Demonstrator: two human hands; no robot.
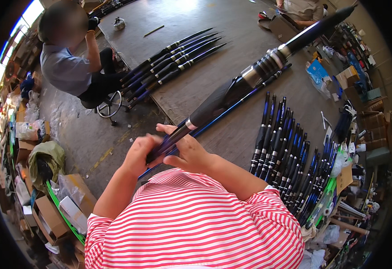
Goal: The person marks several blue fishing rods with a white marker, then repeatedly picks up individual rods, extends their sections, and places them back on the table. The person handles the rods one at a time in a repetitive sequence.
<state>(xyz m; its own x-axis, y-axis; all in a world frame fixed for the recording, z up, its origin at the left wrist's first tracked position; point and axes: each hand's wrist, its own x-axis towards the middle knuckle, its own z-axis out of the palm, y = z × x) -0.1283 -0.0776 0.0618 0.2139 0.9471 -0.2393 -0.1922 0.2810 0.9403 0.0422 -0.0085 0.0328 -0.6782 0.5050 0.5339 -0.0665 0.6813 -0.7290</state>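
A thick black fishing rod [214, 101] slants up to the right in front of me, with metal rings and a dark grip partway along. My left hand [138, 154] is closed round its lower end, slightly blurred. Farther up, my right hand [193, 154] holds the rod loosely between its thumb and fingers. Close beneath runs a slimmer blue rod [232, 109]; I cannot tell whether it touches my hands. To the right, a row of several dark blue and black rods [279, 139] lies on the grey table [218, 60].
Several more rods [169, 62] lie at the table's far left, near a seated person [68, 62]. Another person [303, 11] is at the far right edge. Cardboard boxes [48, 215] and plastic bags crowd the left floor; cartons [373, 127] and packing clutter fill the right.
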